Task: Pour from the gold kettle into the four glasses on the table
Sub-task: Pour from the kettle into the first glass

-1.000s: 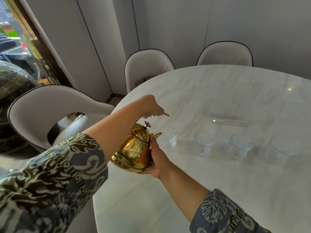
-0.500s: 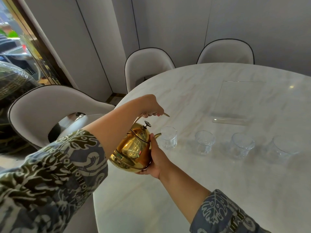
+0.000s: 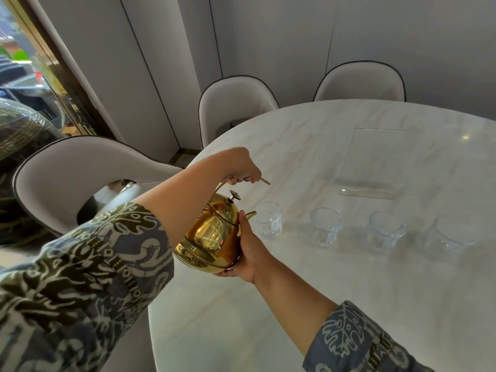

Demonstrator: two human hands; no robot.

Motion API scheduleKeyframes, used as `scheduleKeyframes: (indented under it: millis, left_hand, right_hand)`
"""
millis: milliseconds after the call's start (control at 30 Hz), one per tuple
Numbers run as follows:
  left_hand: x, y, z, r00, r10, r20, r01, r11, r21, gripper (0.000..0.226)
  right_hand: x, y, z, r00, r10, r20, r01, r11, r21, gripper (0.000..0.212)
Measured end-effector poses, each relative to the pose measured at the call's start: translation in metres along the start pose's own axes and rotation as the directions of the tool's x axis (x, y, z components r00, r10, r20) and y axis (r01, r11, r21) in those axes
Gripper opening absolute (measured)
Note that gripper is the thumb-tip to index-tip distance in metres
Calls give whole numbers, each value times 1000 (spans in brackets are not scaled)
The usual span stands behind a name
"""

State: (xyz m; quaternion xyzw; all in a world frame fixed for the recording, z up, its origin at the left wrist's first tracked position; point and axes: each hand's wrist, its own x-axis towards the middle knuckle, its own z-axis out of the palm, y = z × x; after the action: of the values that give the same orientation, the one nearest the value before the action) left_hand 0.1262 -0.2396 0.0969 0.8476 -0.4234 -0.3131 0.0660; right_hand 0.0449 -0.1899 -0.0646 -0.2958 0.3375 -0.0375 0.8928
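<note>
The gold kettle (image 3: 209,234) hangs above the near-left part of the marble table (image 3: 295,304), tilted with its short spout toward the leftmost glass (image 3: 268,220). My left hand (image 3: 239,167) is closed around the kettle's top handle. My right hand (image 3: 248,251) cups the kettle's body and base from the right. Several clear glasses stand in a row to the right: the second glass (image 3: 326,226), the third glass (image 3: 386,230) and the far-right glass (image 3: 451,233). The spout tip sits just left of the leftmost glass's rim. I cannot tell if liquid flows.
A clear acrylic stand (image 3: 375,167) stands behind the glasses. Pale upholstered chairs (image 3: 233,106) ring the table's far and left sides, one close by (image 3: 72,173) under my left arm. A window with a gold frame (image 3: 40,76) is at the left.
The kettle and both hands have held almost still beside the leftmost glass; the view has shifted very slightly.
</note>
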Motion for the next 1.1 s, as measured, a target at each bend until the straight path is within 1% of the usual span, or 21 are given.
scheduleKeyframes:
  millis: [100, 433, 633, 767, 900, 967, 1033, 1100]
  left_hand:
    - [-1, 1, 0, 1000, 5, -3, -5, 1000, 2, 32]
    - [-4, 2, 2, 1000, -15, 3, 15, 1000, -18, 31]
    - [-9, -5, 6, 998, -59, 20, 60, 996, -69, 31]
    - [-15, -15, 12, 995, -94, -40, 90, 991, -99, 35]
    - [-20, -25, 20, 991, -131, -42, 119, 970, -211, 31]
    - [-24, -31, 25, 989, -121, -80, 95, 956, -278, 25]
    - [-29, -41, 30, 983, -92, -162, 31, 939, -342, 20]
    - [-33, -50, 35, 970, -75, -233, -25, 917, -398, 22]
  right_hand:
    - [0, 0, 0, 1000, 6, 5, -5, 1000, -2, 74]
    - [-6, -3, -3, 1000, 3, 6, -3, 1000, -15, 71]
    - [-2, 4, -9, 998, -7, -69, 2, 998, -62, 75]
    - [-4, 8, -16, 994, -29, -106, 18, 994, -106, 73]
    - [-7, 9, -23, 988, -88, -129, 67, 985, -159, 61]
    - [-7, 11, -25, 985, -107, -136, 81, 979, -186, 59]
    - [-7, 14, -24, 983, -117, -143, 83, 971, -225, 68]
    - [-6, 16, -24, 980, -130, -152, 85, 958, -272, 77]
